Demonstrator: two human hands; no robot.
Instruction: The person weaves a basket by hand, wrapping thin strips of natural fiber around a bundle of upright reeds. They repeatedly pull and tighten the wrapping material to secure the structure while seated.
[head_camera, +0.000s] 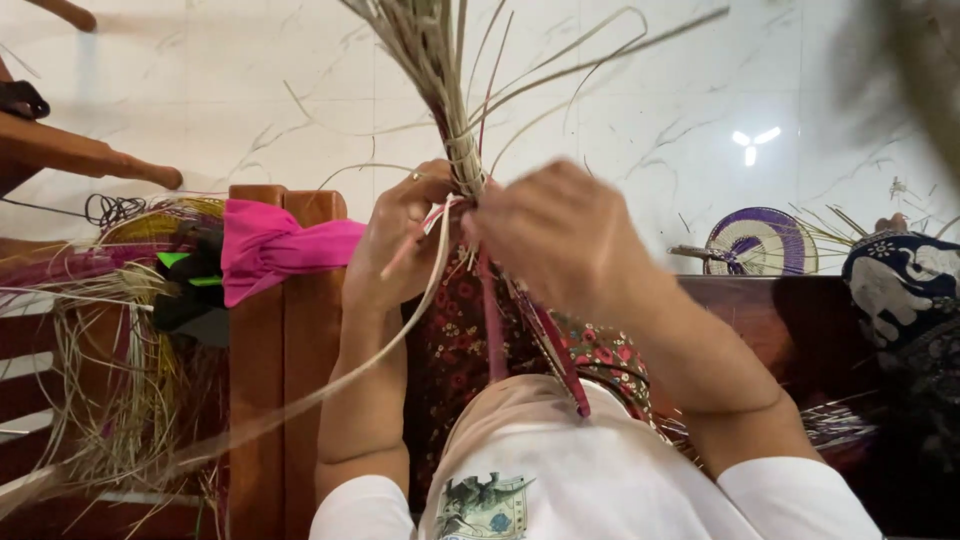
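**Both hands closed on a bundle of reed strips**

The bundle of pale reed strips (440, 60) is the landmark here; it rises from the hands toward the top edge of the view, its loose ends fanning out over the white marbled floor (640, 110). At the bundle's base, the left hand (405, 240) is wrapped tight around the stalks, a ring on one finger. The right hand (555, 235) sits just beside it, fingers pinched narrow at the same binding point, touching the strips. A long single strip (330, 385) trails from the base down to the lower left edge. A dark pink strip (492, 330) hangs straight below the bundle over floral cloth (450, 350).

Left of the bundle, a wooden frame (285, 330) stands upright with pink cloth (270, 245) draped over it; beyond that lies a loose tangle of straw (120, 380). Right of the bundle, well apart, a purple woven fan (760, 240) rests on the floor, which is bare between them.
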